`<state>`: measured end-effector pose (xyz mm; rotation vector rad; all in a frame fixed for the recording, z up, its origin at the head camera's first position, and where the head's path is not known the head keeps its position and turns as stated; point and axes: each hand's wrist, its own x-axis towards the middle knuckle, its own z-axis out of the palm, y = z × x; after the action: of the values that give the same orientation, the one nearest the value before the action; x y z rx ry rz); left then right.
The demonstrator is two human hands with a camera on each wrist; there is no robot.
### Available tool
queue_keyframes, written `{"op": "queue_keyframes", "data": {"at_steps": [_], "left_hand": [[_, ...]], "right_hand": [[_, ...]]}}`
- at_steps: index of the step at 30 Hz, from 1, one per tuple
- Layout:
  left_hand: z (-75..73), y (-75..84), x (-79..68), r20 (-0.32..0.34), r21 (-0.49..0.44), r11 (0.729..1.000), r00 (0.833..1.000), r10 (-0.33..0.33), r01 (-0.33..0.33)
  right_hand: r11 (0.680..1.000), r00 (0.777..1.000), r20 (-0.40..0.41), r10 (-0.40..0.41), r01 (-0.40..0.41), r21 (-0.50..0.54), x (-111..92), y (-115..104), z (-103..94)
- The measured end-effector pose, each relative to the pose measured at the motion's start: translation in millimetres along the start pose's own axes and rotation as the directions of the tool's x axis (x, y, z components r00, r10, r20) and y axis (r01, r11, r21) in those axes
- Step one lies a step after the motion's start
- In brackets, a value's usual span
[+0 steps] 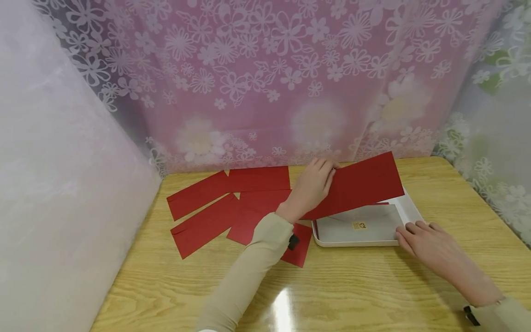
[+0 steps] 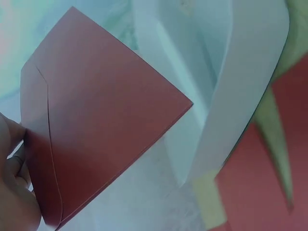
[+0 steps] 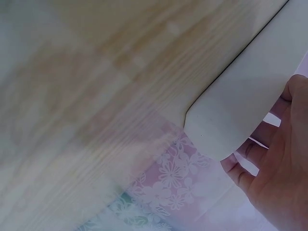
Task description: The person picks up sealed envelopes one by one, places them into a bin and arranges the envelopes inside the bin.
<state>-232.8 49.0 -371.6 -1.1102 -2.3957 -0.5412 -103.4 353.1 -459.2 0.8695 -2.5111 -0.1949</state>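
In the head view my left hand (image 1: 310, 186) grips a red envelope (image 1: 365, 184) by its left end, tilted above a white tray (image 1: 352, 244). The left wrist view shows the flap side of this envelope (image 2: 106, 110), with thumb and fingers at the flap end. Inside the tray lies a translucent grey envelope (image 1: 332, 230) with a small gold mark, and red edges peek out around it. My right hand (image 1: 431, 246) holds the tray's right front corner. In the right wrist view its fingers (image 3: 252, 151) curl at the rim of the tray (image 3: 231, 115).
Several red envelopes (image 1: 207, 226) lie spread on the wooden table (image 1: 166, 290), left of the tray; my left forearm crosses over some of them. A flowered pink cloth (image 1: 257, 92) hangs at the back. Pale cloth walls (image 1: 62, 184) stand on both sides.
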Motion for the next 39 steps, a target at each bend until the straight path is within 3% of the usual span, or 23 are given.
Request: {"op": "queue_keyframes", "data": {"at_steps": [3,7,12,16,20,22,24,31,34,39], "left_hand": [[15.9,7.9,-0.5,0.087,0.004,1.0,0.996,-0.008,0.008],[34.4,15.0,-3.8,0.206,0.003,1.0,0.978,-0.018,0.018],[50.6,17.4,-9.0,0.291,0.007,1.0,0.957,-0.002,0.0],[55.9,17.1,-11.7,0.352,0.023,1.0,0.936,0.007,-0.016],[54.4,18.1,-13.2,0.441,0.083,0.996,0.897,-0.026,-0.012],[51.9,17.4,-14.0,0.456,0.104,0.995,0.889,-0.047,-0.001],[48.8,15.4,-15.3,0.432,0.12,0.993,0.9,-0.064,0.013],[30.5,6.7,-21.8,0.208,0.119,0.993,0.977,-0.047,0.022],[21.0,2.1,-25.6,0.121,0.131,0.991,0.992,-0.028,0.012],[7.3,-12.1,-34.9,0.042,0.158,0.987,0.999,-0.034,0.027]], "right_hand": [[1.0,1.0,0.007,0.011,-0.011,0.011,-1,-1,1.2],[1.0,1.0,-0.016,0.022,-0.022,0.019,0,-1,2.9],[0.999,1.0,-0.014,0.026,-0.026,0.025,0,-1,4.2],[1.0,1.0,0.0,0.016,-0.016,0.017,0,-2,3.6],[0.999,0.999,0.01,0.036,-0.036,0.024,0,-1,3.4],[1.0,1.0,0.014,0.026,-0.026,0.015,0,-1,2.7],[1.0,1.0,0.007,0.015,-0.015,0.004,-1,0,2.3],[1.0,0.999,0.031,-0.018,0.018,-0.018,-1,2,1.1],[0.997,0.998,0.025,-0.057,0.058,-0.046,-2,2,1.2],[0.994,0.996,0.01,-0.087,0.087,-0.063,-2,3,2.7]]}}
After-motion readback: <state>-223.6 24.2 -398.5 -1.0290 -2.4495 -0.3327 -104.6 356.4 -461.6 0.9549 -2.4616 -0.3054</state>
